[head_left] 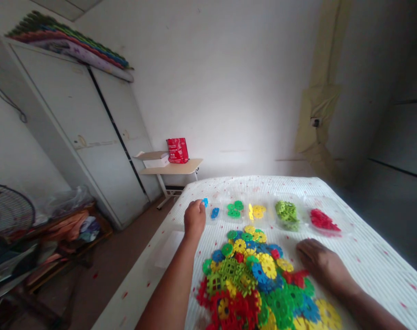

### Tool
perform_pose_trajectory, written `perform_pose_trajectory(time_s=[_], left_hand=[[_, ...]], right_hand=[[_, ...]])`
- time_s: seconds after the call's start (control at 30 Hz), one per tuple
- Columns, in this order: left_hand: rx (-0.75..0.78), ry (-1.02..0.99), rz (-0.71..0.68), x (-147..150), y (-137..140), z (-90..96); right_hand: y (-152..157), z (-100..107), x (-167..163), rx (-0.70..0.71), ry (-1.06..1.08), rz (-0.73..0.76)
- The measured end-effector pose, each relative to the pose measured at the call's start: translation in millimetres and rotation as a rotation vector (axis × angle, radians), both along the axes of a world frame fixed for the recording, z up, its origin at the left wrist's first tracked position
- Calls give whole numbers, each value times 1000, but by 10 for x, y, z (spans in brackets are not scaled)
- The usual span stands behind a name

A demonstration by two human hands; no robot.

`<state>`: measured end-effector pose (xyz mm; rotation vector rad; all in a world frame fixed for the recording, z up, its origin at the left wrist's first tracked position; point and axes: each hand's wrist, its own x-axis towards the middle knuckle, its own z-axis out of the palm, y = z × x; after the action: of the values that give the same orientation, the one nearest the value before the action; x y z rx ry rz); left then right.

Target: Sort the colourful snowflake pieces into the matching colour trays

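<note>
My left hand (194,219) is closed, thumb and fingers pinching a blue flower-shaped plastic disc (205,201) above the left end of a row of see-through containers. Below it, another blue disc (214,212) lies in a container. Further right along the row are green discs (235,209), yellow discs (258,211), lime-green lattice pieces (286,211) and red pieces (324,221). A mixed heap of interlocking pieces (249,275) spreads between my forearms. To its right, my right hand (314,257) rests palm down on the table, holding nothing visible.
A white ribbed cloth with red specks covers the table (149,270). A see-through container or lid (169,250) lies by my left forearm. Beyond are a side table (174,168) with a red bag (177,150), a cabinet (80,119) and a fan (8,208).
</note>
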<state>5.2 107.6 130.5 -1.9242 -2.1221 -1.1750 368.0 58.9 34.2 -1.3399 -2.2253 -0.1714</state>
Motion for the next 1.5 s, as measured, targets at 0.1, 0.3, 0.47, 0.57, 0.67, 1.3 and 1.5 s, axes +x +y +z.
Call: perform_pose_trajectory(time_s=[0.1, 0.3, 0.47, 0.57, 0.67, 1.3, 1.5], left_hand=[[9, -12, -21, 55, 117, -18], [-19, -11, -118, 96, -170, -291], [-108, 42, -245, 47, -631, -572], [-174, 47, -289, 62, -839, -765], [-186, 41, -294, 87, -921, -925], [-188, -151, -325, 4, -851, -1014], [-185, -148, -319, 3, -846, -1018]], right_hand=[[1, -2, -2, -6, -5, 2], [-12, 13, -19, -20, -12, -14], [1, 16, -17, -49, 0, -14], [2, 51, -19, -92, 38, -37], [-48, 163, -108, -164, 166, -39], [-227, 432, -724, -413, 178, 283], [-254, 402, -724, -410, 242, 232]])
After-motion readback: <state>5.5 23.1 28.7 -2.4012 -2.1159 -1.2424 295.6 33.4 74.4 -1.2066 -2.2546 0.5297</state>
